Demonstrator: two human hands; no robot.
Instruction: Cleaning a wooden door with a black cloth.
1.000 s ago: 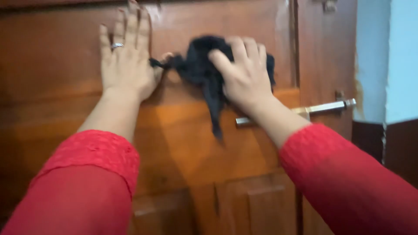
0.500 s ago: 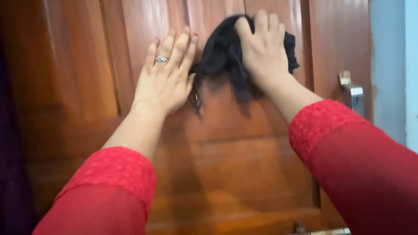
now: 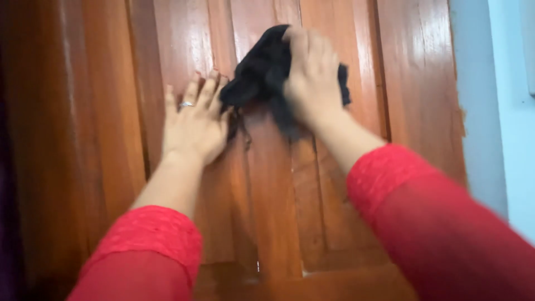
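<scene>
A glossy brown wooden door [image 3: 111, 111] with raised vertical panels fills most of the view. My right hand [image 3: 312, 75] presses a crumpled black cloth [image 3: 256, 72] against the upper middle of the door, fingers spread over the cloth. My left hand [image 3: 195, 120], with a ring on one finger, lies flat on the wood just left of the cloth, fingers apart and holding nothing. Its fingertips nearly touch the cloth's lower left edge. Both arms wear red sleeves.
A pale blue wall [image 3: 501, 111] runs along the right side past the door's edge. A dark gap [image 3: 8, 167] shows at the far left. No handle or bolt is in view now.
The view and both hands have moved up the door; the metal handle and bolt have dropped out of sight. My right hand has carried the cloth upward and slightly left.
</scene>
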